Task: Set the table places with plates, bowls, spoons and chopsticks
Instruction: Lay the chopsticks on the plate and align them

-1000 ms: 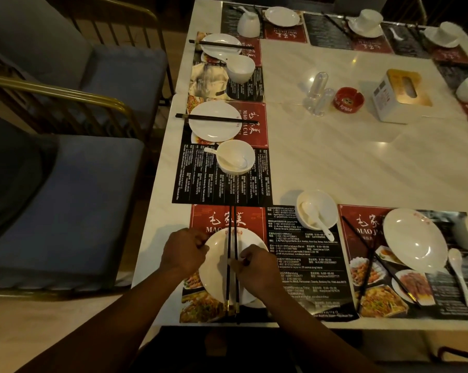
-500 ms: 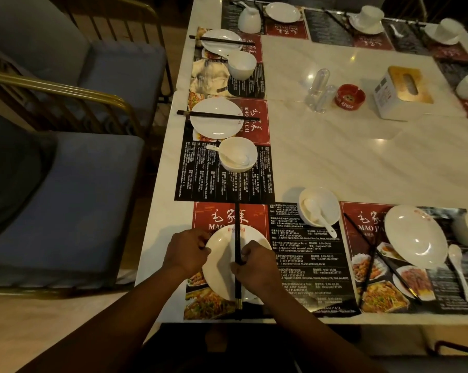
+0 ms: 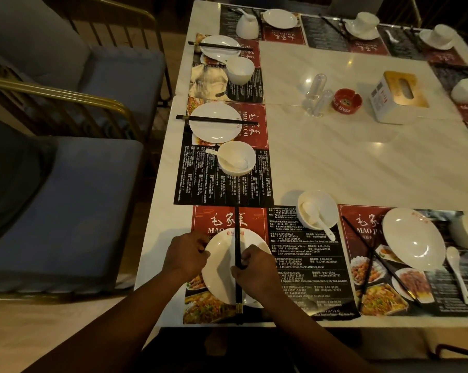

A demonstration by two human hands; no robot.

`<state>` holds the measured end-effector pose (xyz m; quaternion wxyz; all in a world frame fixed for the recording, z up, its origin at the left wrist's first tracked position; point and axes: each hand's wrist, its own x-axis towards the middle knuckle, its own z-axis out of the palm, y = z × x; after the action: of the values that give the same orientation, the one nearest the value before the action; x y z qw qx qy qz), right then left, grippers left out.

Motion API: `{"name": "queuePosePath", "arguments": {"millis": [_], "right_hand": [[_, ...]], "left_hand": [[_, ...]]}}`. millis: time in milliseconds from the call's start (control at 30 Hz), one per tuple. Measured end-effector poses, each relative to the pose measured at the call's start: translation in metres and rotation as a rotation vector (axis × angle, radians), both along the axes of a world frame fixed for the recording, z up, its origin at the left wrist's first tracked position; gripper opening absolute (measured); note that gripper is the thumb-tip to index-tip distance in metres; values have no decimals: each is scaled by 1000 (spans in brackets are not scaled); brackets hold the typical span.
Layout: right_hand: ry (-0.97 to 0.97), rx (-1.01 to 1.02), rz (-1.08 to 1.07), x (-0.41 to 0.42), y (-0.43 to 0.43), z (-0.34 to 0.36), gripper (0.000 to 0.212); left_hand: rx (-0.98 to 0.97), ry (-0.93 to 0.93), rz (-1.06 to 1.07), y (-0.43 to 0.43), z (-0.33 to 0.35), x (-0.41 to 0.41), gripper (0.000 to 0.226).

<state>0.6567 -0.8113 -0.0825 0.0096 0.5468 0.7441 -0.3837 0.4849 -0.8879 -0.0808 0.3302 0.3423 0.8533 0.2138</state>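
1. The right hand's fingers pinch the chopsticks from the right, thumb and forefinger closed on the pair. The other fingers curl in under the palm.
2. The grip sits a little nearer than the sticks' middle. The two sticks lie pressed together as one dark line, running near to far over the middle of the plate.
3. Their far tips pass the plate's far rim onto the red part of the mat. Their gold-capped near ends stick out past the near rim, close to the table's near edge.
4. The left hand's fingers are curled together on the plate's left rim and hold it. How far they reach under the rim cannot be told.
5. Both hands are knuckles up, backs toward the camera, on either side of the sticks. The left is a little farther away than the right.
6. Both forearms come in from the near edge and spread apart slightly toward the hands.
7. The plate rests flat on the mat at the table's near left corner.
8. A bowl sits on the far right part of the same mat, apart from the plate. A spoon lies in it with its handle over the near right rim.
9. To the right, the next place has a second plate, crossed chopsticks and a loose spoon on its mat.
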Motion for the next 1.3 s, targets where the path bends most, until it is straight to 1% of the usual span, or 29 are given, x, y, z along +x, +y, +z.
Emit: {"name": "queuePosePath", "arguments": {"millis": [167,667,867,1033,1167,1233,1300], "right_hand": [[-8,0,-1,0,-1,-1,34],[-31,-20,16,1,0,0,36],[-12,-18,17,6,4,7,34],[2,67,-12,18,15,17,23],[30,111,-97,38,37,38,9],[71,201,-174,55,57,51,2],[96,308,-275,74,86,64,5]], "left_hand": [[-9,17,-7,0,0,1,31],[-12,-15,24,0,3,2,29],[-25,-21,20,1,4,1,31],[-9,-10,33,4,6,0,29],[47,26,58,13,12,-1,20],[95,57,43,23,18,0,14],[137,60,32,37,27,3,10]]}}
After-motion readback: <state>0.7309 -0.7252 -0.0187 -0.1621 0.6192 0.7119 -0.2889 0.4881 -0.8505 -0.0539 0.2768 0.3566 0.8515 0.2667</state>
